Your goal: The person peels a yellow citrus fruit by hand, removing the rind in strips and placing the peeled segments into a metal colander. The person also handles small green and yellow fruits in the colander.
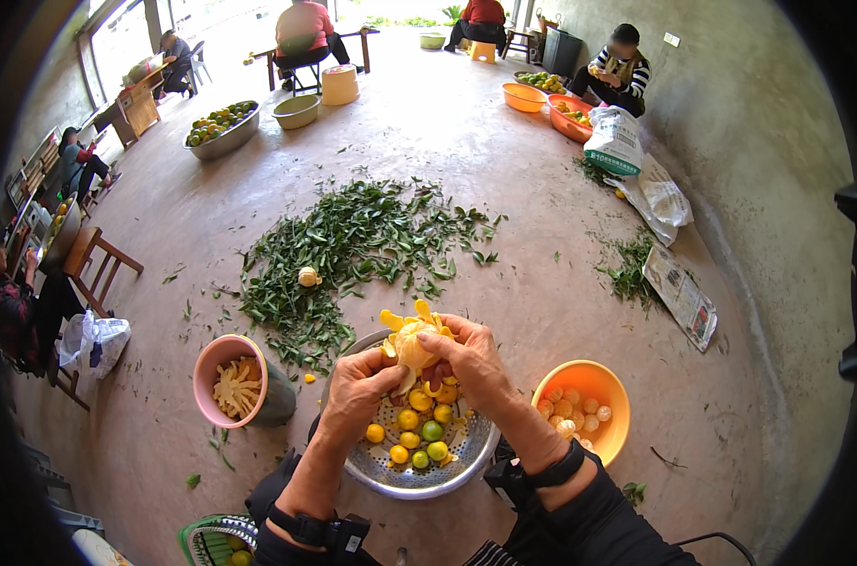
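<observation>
A partly peeled mandarin (415, 344) is held between my two hands, its yellow peel splayed open in strips around the pale fruit. My left hand (363, 385) pinches the peel at the lower left. On the right side, my right hand (471, 357) holds the fruit, with the thumb resting on its top. Beneath them, a perforated metal basin (428, 488) holds yellow and green mandarins (420, 424) and bits of peel. An orange bowl (616, 396) with peeled mandarins (573, 410) is at the right. At the left, a pink-rimmed bucket (205, 364) contains peels (237, 388).
Green leaves (350, 240) cover the floor ahead, with a peeled mandarin (308, 276) on them. A green basket (202, 534) stands at lower left, a wooden stool (92, 255) farther left. Several people sit farther off, near basins of fruit. White sacks (658, 191) lie by the right wall.
</observation>
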`<act>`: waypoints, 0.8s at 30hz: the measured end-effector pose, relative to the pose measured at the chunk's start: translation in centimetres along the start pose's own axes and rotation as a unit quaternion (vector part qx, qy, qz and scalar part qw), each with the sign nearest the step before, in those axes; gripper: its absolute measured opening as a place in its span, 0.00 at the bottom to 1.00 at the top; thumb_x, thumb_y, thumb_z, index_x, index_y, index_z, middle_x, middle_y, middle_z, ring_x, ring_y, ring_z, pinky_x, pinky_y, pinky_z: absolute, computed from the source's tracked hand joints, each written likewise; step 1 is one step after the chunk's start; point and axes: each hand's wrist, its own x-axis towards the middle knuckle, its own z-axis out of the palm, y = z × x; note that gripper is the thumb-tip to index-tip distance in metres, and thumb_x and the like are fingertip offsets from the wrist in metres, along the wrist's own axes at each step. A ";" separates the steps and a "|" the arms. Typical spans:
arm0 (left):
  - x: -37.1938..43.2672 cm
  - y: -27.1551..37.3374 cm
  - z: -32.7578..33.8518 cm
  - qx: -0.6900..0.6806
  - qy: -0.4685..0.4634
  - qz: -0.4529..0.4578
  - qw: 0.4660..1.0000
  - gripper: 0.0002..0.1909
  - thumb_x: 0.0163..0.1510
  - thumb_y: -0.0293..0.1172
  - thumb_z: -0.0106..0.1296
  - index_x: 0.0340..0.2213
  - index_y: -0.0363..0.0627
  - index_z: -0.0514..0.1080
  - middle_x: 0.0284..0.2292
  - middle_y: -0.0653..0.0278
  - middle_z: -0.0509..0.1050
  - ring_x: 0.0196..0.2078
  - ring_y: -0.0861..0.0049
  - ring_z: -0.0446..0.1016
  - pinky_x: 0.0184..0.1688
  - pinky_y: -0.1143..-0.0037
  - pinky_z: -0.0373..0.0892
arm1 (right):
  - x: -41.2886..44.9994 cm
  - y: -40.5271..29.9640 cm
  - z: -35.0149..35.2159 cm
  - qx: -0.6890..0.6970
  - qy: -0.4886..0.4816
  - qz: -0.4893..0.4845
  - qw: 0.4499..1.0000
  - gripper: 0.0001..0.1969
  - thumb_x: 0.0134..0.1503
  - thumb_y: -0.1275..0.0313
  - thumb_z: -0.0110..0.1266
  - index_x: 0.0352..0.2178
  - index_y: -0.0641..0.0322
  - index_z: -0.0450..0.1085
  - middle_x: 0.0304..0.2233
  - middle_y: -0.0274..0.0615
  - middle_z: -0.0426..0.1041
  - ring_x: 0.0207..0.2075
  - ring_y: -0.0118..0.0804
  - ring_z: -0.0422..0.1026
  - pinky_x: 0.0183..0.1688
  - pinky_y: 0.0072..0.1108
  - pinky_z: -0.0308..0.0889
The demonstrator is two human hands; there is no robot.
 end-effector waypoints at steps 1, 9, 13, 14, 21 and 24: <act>0.0 0.1 0.0 -0.004 -0.007 0.005 1.000 0.09 0.55 0.27 0.52 0.35 0.32 0.74 0.28 0.64 0.75 0.26 0.84 0.72 0.27 0.83 0.70 | 0.1 -0.1 -0.1 0.004 -0.002 0.027 1.000 0.16 0.56 0.67 0.55 0.41 0.68 0.68 0.27 0.39 0.74 0.21 0.22 0.71 0.21 0.15 0.68; 0.0 -0.1 0.3 -0.001 0.033 0.027 0.999 0.08 0.55 0.29 0.49 0.27 0.35 0.71 0.22 0.62 0.73 0.20 0.80 0.70 0.25 0.80 0.68 | 0.5 0.7 -0.8 0.154 -0.039 0.087 0.983 0.14 0.58 0.70 0.51 0.43 0.66 0.65 0.31 0.43 0.73 0.24 0.31 0.73 0.24 0.19 0.70; 0.5 -0.1 0.1 -0.053 0.069 0.060 0.994 0.12 0.61 0.33 0.46 0.31 0.35 0.71 0.22 0.64 0.72 0.22 0.82 0.70 0.27 0.80 0.69 | 1.2 1.2 -0.8 0.213 -0.011 0.057 0.975 0.16 0.57 0.72 0.52 0.45 0.66 0.64 0.35 0.46 0.73 0.30 0.36 0.75 0.29 0.24 0.74; 0.6 0.0 -0.1 -0.047 0.077 0.067 0.994 0.12 0.61 0.32 0.46 0.31 0.35 0.72 0.22 0.65 0.72 0.22 0.82 0.70 0.28 0.81 0.69 | 1.4 1.3 -0.9 0.241 0.003 0.049 0.969 0.18 0.56 0.72 0.53 0.47 0.66 0.62 0.36 0.46 0.73 0.31 0.38 0.75 0.31 0.27 0.75; 1.0 -0.3 1.2 0.099 0.097 0.109 0.984 0.08 0.58 0.29 0.50 0.29 0.36 0.72 0.20 0.66 0.72 0.21 0.83 0.69 0.26 0.82 0.67 | 1.4 2.7 -2.1 0.295 0.002 0.054 0.954 0.18 0.55 0.72 0.53 0.45 0.69 0.61 0.37 0.50 0.72 0.33 0.42 0.76 0.34 0.28 0.77; 1.3 -0.5 2.2 0.216 0.093 0.135 0.963 0.08 0.53 0.29 0.57 0.28 0.35 0.72 0.21 0.68 0.73 0.22 0.84 0.70 0.25 0.82 0.67 | 1.1 3.7 -2.0 0.302 0.019 0.018 0.953 0.21 0.55 0.72 0.54 0.47 0.71 0.59 0.41 0.51 0.71 0.36 0.44 0.76 0.40 0.31 0.76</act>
